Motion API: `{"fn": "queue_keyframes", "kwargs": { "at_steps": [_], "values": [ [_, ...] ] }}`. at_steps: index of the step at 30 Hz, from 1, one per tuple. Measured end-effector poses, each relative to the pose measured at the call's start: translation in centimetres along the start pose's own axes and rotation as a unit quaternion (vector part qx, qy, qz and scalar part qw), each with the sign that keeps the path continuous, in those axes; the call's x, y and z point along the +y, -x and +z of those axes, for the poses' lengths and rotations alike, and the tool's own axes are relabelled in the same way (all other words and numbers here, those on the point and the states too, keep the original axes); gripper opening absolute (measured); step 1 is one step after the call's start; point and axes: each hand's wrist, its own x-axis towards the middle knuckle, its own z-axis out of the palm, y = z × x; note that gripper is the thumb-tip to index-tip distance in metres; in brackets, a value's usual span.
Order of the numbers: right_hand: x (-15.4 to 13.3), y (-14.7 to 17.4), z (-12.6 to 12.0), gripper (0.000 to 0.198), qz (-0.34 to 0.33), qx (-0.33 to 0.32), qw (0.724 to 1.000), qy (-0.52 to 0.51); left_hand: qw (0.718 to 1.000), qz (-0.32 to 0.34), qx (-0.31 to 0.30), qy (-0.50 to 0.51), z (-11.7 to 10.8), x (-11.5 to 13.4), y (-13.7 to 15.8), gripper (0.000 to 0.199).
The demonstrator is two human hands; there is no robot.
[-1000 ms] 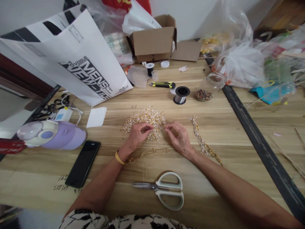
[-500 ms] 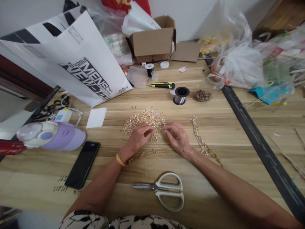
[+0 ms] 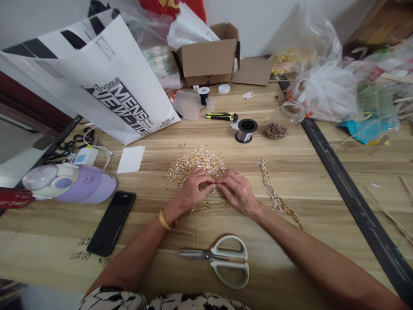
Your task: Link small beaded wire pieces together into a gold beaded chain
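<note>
My left hand [image 3: 195, 189] and my right hand [image 3: 237, 190] meet fingertip to fingertip at the near right side of a pile of small gold and clear beaded pieces [image 3: 183, 167]. Both are pinched closed; whatever sits between the fingertips is too small to make out. Under and beside my left wrist lies a gold chain [image 3: 211, 206], partly covered by the hand. To the right of my right hand, strands of clear and gold chain [image 3: 274, 196] lie on the wooden table. White-handled scissors [image 3: 222, 258] rest nearer to me, blades pointing left.
Behind the pile are a wire spool [image 3: 245, 131], a yellow-black utility knife [image 3: 221, 116] and a glass jar [image 3: 284, 120] with beads. At left lie a phone [image 3: 112, 224] and a purple bottle [image 3: 87, 184], with a large white paper bag [image 3: 112, 82] behind. A cardboard box [image 3: 208, 60] stands at the back.
My hands have come together: the left moved right and slightly nearer, and the fingertips that were apart now touch. The pile, chains and scissors lie as before.
</note>
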Motion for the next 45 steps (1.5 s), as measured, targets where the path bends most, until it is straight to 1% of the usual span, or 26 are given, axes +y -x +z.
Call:
{"fn": "queue_keyframes", "kwargs": {
  "at_steps": [6, 11, 14, 17, 19, 23, 26, 31, 37, 39, 41, 45],
  "values": [
    [0.1, 0.1, 0.1, 0.009, -0.001, -0.001, 1.0, -0.007, 1.0, -0.017, -0.003, 0.008, 0.1, 0.0, 0.1, 0.012],
    [0.2, 0.1, 0.1, 0.009, 0.005, -0.013, 1.0, 0.005, 1.0, -0.012, -0.009, -0.002, 0.1, -0.3, 0.2, 0.012],
    [0.2, 0.1, 0.1, 0.01, 0.016, -0.015, 0.999, 0.023, 1.0, -0.01, 0.002, -0.029, 0.0, -0.6, 0.2, 0.012],
    [0.2, 0.1, 0.1, 0.01, 0.035, -0.004, 0.999, 0.034, 0.997, -0.003, 0.02, -0.077, -0.2, -0.9, 0.2, 0.014],
    [0.2, 0.1, 0.1, 0.011, 0.05, 0.003, 0.998, 0.035, 0.994, 0.003, 0.021, -0.11, -0.3, -0.9, 0.2, 0.014],
    [0.3, 0.1, 0.0, 0.01, 0.077, 0.022, 0.996, 0.037, 0.987, 0.002, -0.006, -0.159, -0.4, -0.8, 0.3, 0.016],
    [0.4, 0.1, 0.1, 0.009, 0.088, 0.027, 0.995, 0.029, 0.984, -0.004, -0.019, -0.175, -0.4, -0.7, 0.4, 0.018],
    [0.4, 0.2, 0.1, 0.008, 0.099, 0.033, 0.994, 0.027, 0.983, 0.003, -0.041, -0.178, -0.5, -0.4, 0.5, 0.018],
    [0.3, 0.1, 0.1, 0.008, 0.109, 0.038, 0.993, 0.019, 0.984, 0.038, -0.074, -0.156, -0.6, 0.1, 0.2, 0.019],
    [0.3, 0.1, 0.1, 0.008, 0.111, 0.041, 0.993, 0.015, 0.987, 0.039, -0.068, -0.142, -0.5, 0.1, 0.0, 0.018],
    [0.4, 0.1, 0.1, 0.009, 0.114, 0.041, 0.993, 0.012, 0.989, 0.03, -0.046, -0.137, -0.5, 0.0, -0.2, 0.017],
    [0.5, 0.1, 0.0, 0.008, 0.115, 0.046, 0.992, 0.01, 0.987, 0.016, -0.025, -0.157, -0.9, -0.2, -0.9, 0.014]
  ]
}}
